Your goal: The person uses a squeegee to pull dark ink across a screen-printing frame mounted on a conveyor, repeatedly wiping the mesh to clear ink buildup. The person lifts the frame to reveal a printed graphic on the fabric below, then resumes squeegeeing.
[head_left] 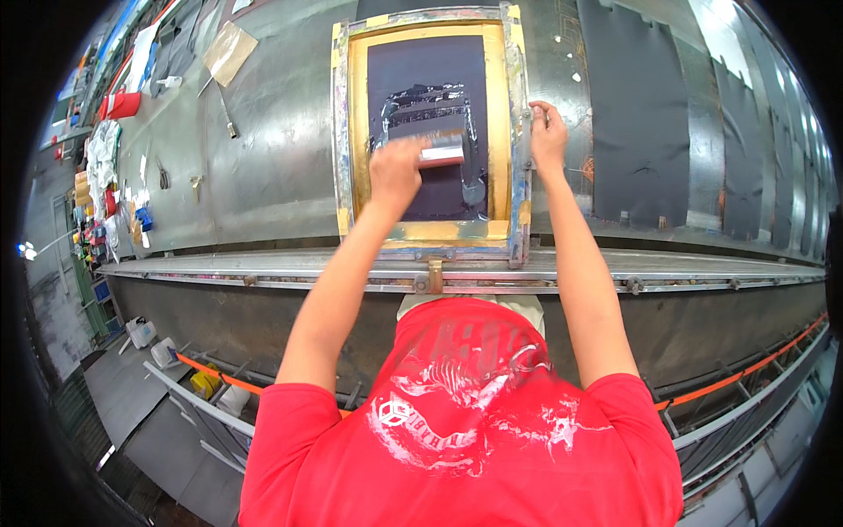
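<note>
A screen-printing frame [343,132] with yellow-taped inner borders lies on the long metal table. Its dark mesh [426,61] carries a wet, shiny dark smear of ink [428,95] around a striped block. Over the mesh my left hand [395,171] is closed around a squeegee [443,156], which has a metallic upper part and a reddish lower edge. At the frame's right side, my right hand [549,139] has its fingers bent against the outer rail, gripping it near the upper half.
Dark fabric pieces [637,114] lie flat along the table to the right. To the left are a brown sheet [230,53], a thin brush-like tool [226,114], small clips [195,184] and a red container [120,105]. A metal rail [290,272] runs along the near edge.
</note>
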### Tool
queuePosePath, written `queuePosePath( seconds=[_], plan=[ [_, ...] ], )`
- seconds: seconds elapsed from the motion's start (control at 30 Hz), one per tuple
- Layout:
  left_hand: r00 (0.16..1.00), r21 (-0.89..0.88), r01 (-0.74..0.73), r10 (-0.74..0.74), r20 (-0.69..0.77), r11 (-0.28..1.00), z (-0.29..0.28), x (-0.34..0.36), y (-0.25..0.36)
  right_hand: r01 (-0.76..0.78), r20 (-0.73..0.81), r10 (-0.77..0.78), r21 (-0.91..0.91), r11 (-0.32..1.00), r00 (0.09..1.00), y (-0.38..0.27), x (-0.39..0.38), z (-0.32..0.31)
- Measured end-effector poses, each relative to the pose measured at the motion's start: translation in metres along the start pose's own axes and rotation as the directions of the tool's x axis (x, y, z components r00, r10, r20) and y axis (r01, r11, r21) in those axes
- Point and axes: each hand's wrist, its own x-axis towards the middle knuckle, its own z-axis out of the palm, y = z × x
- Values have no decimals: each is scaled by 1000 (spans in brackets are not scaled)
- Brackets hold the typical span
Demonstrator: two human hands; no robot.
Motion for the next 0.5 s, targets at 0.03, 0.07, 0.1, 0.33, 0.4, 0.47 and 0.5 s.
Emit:
queuePosePath(
  seconds=[0.03,0.07,0.1,0.33,0.4,0.47,0.5],
  plan=[
    [999,-36,-42,41,-8,998,1,-26,1,-18,4,18,6,1000,1000,-8,-2,1],
    [995,13,-96,96,-36,995,-2,-47,7,-71,26,71,-20,997,997,-15,-2,0],
    [995,-4,-92,92,-34,996,-3,-64,12,-119,49,121,-46,992,991,-22,-4,-2],
    [995,-123,98,-96,21,988,-23,42,-12,68,-25,-71,-85,994,997,-23,-4,-1],
    [996,-35,77,-75,58,996,-29,78,-20,-54,49,59,-101,993,997,-34,-8,-5],
    [999,21,18,-19,29,1000,-17,76,-25,-58,46,63,-105,993,997,-35,-7,-3],
    [1000,51,-15,14,26,999,-12,74,-26,-60,38,63,-75,995,997,-32,-5,-1]
  ],
)
